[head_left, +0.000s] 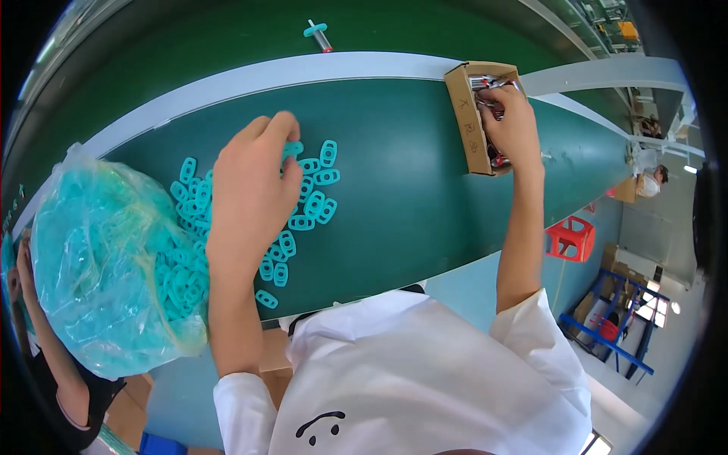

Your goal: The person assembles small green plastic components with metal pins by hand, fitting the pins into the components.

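Observation:
My left hand is over a scatter of small teal plastic pieces, oval with holes through them. Between its thumb and forefinger is one teal plastic piece. More loose teal pieces lie flat around the hand. My right hand reaches into an open cardboard box holding small silver cylinders with red ends. Its fingers are curled down among these parts, and what they grip is partly hidden.
A large clear bag of teal pieces lies open at the left of the green table. Beyond the pale rail, a silver cylinder with a teal piece fitted rests on a green surface. A co-worker's arm is at far left; a red stool stands right.

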Demonstrator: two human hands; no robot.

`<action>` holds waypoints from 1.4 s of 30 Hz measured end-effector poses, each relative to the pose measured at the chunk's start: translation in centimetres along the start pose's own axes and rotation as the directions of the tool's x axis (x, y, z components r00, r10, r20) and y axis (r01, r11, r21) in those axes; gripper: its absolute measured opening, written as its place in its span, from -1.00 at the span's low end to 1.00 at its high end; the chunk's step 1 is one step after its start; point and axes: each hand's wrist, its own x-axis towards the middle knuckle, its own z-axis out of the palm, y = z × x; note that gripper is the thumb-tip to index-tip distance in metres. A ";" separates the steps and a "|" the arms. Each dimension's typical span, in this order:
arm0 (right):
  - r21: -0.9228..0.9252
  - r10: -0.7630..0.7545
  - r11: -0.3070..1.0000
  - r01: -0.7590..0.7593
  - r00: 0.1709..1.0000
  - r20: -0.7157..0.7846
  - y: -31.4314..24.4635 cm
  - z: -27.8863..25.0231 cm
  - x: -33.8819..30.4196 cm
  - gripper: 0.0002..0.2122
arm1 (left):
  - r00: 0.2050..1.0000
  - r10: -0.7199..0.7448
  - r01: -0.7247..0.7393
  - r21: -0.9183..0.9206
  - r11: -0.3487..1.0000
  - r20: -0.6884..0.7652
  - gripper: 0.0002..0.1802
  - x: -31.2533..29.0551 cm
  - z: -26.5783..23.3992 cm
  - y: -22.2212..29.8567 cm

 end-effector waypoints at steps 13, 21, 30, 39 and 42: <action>-0.102 0.009 0.995 -0.020 0.994 -0.106 -0.2 -3.9 0.3 -0.84 | 0.992 -0.106 0.050 -0.544 0.838 -0.072 -0.79 1.1 2.7 -0.9; 0.794 -0.116 0.606 -0.042 0.983 0.141 -12.2 1.1 -1.3 -0.85 | 0.963 -0.263 0.221 -0.723 0.654 0.056 -0.80 1.3 3.5 -1.2; 0.732 -0.183 0.678 0.066 0.980 0.081 -16.9 4.0 -0.9 -0.82 | 0.911 -0.377 0.102 -0.791 0.604 -0.170 -0.78 1.9 3.6 -1.9; 0.657 -0.287 0.728 0.196 0.957 0.032 -17.8 4.9 -1.0 -0.86 | 0.922 -0.353 0.139 -0.713 0.687 -0.160 -0.77 1.7 4.3 -1.8; 0.644 -0.289 0.738 0.201 0.957 0.033 -18.1 5.3 -0.9 -0.87 | 0.908 -0.341 0.071 -0.712 0.698 -0.243 -0.80 1.6 4.9 -2.0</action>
